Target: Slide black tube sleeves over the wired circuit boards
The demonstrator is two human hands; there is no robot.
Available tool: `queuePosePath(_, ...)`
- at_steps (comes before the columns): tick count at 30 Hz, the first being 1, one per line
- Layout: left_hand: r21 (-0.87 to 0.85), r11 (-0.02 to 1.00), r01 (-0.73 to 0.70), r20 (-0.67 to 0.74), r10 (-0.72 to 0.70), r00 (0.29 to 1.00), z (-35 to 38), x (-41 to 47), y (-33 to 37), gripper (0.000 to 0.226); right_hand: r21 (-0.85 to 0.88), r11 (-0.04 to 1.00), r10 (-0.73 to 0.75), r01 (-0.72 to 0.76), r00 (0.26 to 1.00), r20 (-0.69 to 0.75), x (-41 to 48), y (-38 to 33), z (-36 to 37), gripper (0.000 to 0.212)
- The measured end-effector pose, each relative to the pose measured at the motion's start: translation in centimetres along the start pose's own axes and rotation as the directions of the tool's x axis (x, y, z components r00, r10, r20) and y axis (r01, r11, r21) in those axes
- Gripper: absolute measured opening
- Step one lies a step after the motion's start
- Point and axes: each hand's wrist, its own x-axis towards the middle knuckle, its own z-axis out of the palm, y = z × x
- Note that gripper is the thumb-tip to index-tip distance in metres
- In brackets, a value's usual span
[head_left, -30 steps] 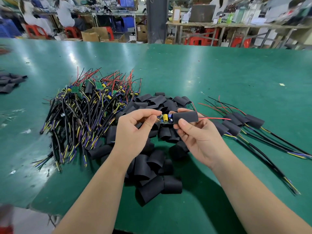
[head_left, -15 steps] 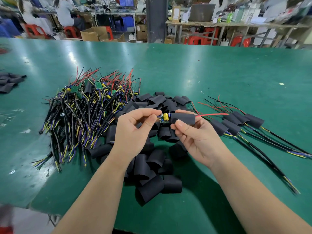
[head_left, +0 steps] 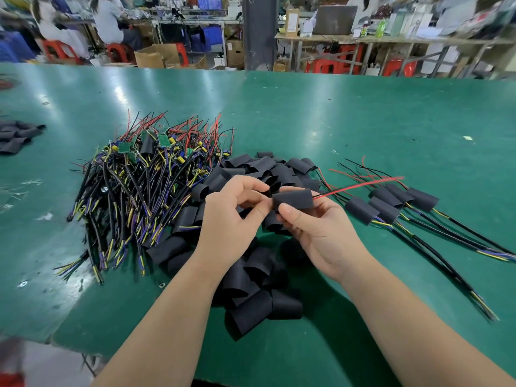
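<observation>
My right hand [head_left: 315, 230] pinches a black tube sleeve [head_left: 293, 198] between thumb and fingers above the green table [head_left: 335, 121]. Red and black wires [head_left: 360, 186] stick out of the sleeve's right end. My left hand [head_left: 231, 219] pinches at the sleeve's left end; the circuit board is hidden inside the sleeve. Under both hands lies a heap of loose black sleeves [head_left: 251, 289]. To the left is a pile of bare wired circuit boards [head_left: 134, 185]. On the right lie several sleeved boards [head_left: 388, 203] with their cables running toward the front right.
A few more black sleeves [head_left: 14, 136] lie at the table's far left edge. Behind the table stand workbenches, red stools, cardboard boxes and seated people. The table's front edge runs just below my forearms.
The sleeve has slid left over the board, so the yellow part and board are now covered. The red wire end has swung up to the right. Both hands stayed close together.
</observation>
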Motion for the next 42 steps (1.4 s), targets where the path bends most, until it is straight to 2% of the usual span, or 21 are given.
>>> queuePosePath(6, 0.079, 0.997, 0.013, -0.017, -0.012, 1.0, -0.1, 0.0, -0.1, 0.031, -0.104, 0.993, 0.054, -0.052, 0.998, 0.017, -0.3, -0.5, 0.2, 0.04)
queuePosePath(9, 0.098, 0.995, -0.017, -0.024, 0.019, 1.0, -0.5, 0.1, 0.2, 0.02, 0.03, 0.999, 0.015, -0.014, 1.0, -0.011, -0.2, -1.4, 0.6, 0.044)
queuePosePath(11, 0.24, 0.969, -0.06, -0.07, 0.079, 0.994, -1.2, 0.5, -0.2, 0.019, 0.186, 0.982, -0.024, 0.043, 0.994, -0.103, 0.0, -2.9, 0.0, 0.034)
queuePosePath(13, 0.443, 0.896, 0.027, -0.159, 0.049, 0.986, -2.4, 1.0, -1.1, 0.024, 0.284, 0.948, -0.076, 0.143, 0.969, -0.235, 0.3, -5.0, -1.6, 0.015)
queuePosePath(16, 0.611, 0.719, 0.331, -0.337, -0.142, 0.931, -3.9, 1.4, -2.9, 0.018, 0.255, 0.926, -0.162, 0.279, 0.903, -0.398, 0.5, -7.9, -4.9, 0.005)
queuePosePath(18, 0.679, 0.558, 0.478, -0.386, -0.283, 0.878, -4.5, 1.4, -3.8, 0.025, 0.098, 0.93, -0.262, 0.355, 0.825, -0.5, 0.5, -8.8, -6.9, 0.007)
queuePosePath(19, 0.702, 0.491, 0.516, -0.391, -0.341, 0.855, -4.6, 1.3, -4.1, 0.029, -0.061, 0.932, -0.328, 0.357, 0.762, -0.558, 0.5, -9.1, -7.8, 0.012)
queuePosePath(21, 0.732, 0.423, 0.535, -0.386, -0.39, 0.836, -4.7, 1.3, -4.5, 0.033, -0.453, 0.869, -0.465, 0.2, 0.646, -0.606, 0.6, -9.1, -9.4, 0.022)
queuePosePath(22, 0.745, 0.408, 0.527, -0.383, -0.384, 0.84, -4.7, 1.2, -4.7, 0.032, -0.61, 0.789, -0.514, 0.074, 0.625, -0.588, 0.7, -8.9, -9.9, 0.026)
queuePosePath(24, 0.775, 0.376, 0.508, -0.385, -0.357, 0.851, -4.7, 1.2, -4.9, 0.03, -0.79, 0.59, -0.552, -0.167, 0.631, -0.545, 0.6, -8.3, -10.5, 0.027)
queuePosePath(26, 0.793, 0.342, 0.505, -0.4, -0.333, 0.854, -4.9, 1.5, -5.1, 0.027, -0.872, 0.377, -0.583, -0.312, 0.652, -0.485, 0.6, -7.8, -10.6, 0.029)
queuePosePath(27, 0.795, 0.329, 0.509, -0.41, -0.326, 0.852, -5.0, 1.6, -5.1, 0.026, -0.902, 0.295, -0.595, -0.315, 0.678, -0.431, 0.5, -7.6, -10.5, 0.029)
queuePosePath(29, 0.795, 0.317, 0.517, -0.422, -0.323, 0.847, -5.1, 1.9, -5.2, 0.026, -0.943, 0.211, -0.573, -0.258, 0.749, -0.333, 0.6, -7.3, -9.8, 0.025)
queuePosePath(31, 0.788, 0.324, 0.524, -0.43, -0.319, 0.844, -4.9, 2.0, -5.2, 0.027, -0.95, 0.139, -0.464, -0.279, 0.829, -0.311, 0.8, -6.8, -9.6, 0.025)
queuePosePath(32, 0.783, 0.331, 0.527, -0.435, -0.315, 0.844, -4.8, 2.0, -5.3, 0.029, -0.941, 0.058, -0.372, -0.332, 0.868, -0.329, 0.8, -6.6, -9.6, 0.031)
queuePosePath(34, 0.78, 0.338, 0.526, -0.441, -0.301, 0.846, -4.8, 2.0, -5.4, 0.032, -0.907, -0.07, -0.211, -0.416, 0.895, -0.394, 0.7, -6.2, -10.0, 0.047)
queuePosePath(36, 0.791, 0.329, 0.516, -0.437, -0.287, 0.852, -4.9, 2.1, -5.5, 0.031, -0.892, -0.064, -0.201, -0.448, 0.881, -0.429, 0.7, -6.1, -10.6, 0.048)
queuePosePath(39, 0.802, 0.319, 0.504, -0.427, -0.284, 0.859, -5.2, 2.3, -5.7, 0.029, -0.873, -0.017, -0.319, -0.488, 0.83, -0.457, 0.8, -6.0, -11.3, 0.048)
queuePosePath(42, 0.792, 0.335, 0.51, -0.419, -0.309, 0.854, -5.7, 2.4, -6.0, 0.024, -0.822, -0.002, -0.372, -0.569, 0.764, -0.528, 0.9, -5.7, -11.2, 0.052)
